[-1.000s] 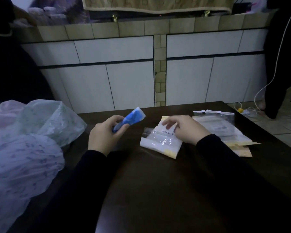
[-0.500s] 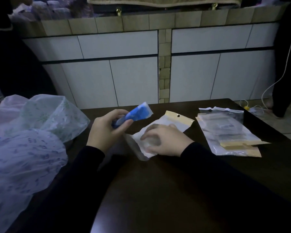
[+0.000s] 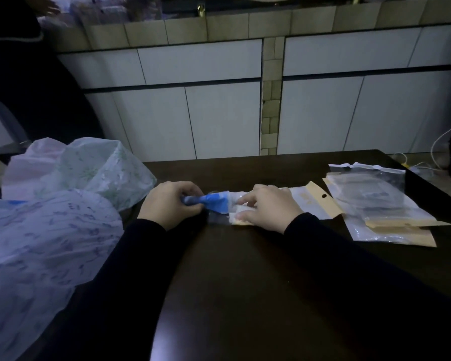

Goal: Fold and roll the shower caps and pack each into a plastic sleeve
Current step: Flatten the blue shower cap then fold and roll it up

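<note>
White tiled cabinet fronts (image 3: pixel 219 108) fill the upper part of the frame, and below them a dark wooden table (image 3: pixel 245 282) takes the whole lower half. At the centre of the frame my left hand (image 3: pixel 169 204) grips the rolled blue shower cap (image 3: pixel 211 201); my fingers are curled around its left end, and its right end points to the right, just at the open mouth of the plastic sleeve (image 3: pixel 300 201). This sleeve lies flat on the table, with its tan header strip (image 3: pixel 320 201) at the right end. My right hand (image 3: pixel 268 207) rests on the left part of the sleeve, and the fingers pinch its clear edge near the cap, so this hand is holding the sleeve. If the tip of the cap is already inside the sleeve or only touching its mouth, I cannot tell, because the light is weak and the plastic is clear. At the right of the frame, near the table edge, a stack of more sleeves (image 3: pixel 375 207) lies flat, just beside the one I hold. At the left of the frame, a heap of loose shower caps (image 3: pixel 50 217) with pale printed patterns covers that side of the table. Both my arms are in black sleeves. At the far right edge, a white cable (image 3: pixel 438 144) lies on the floor.
</note>
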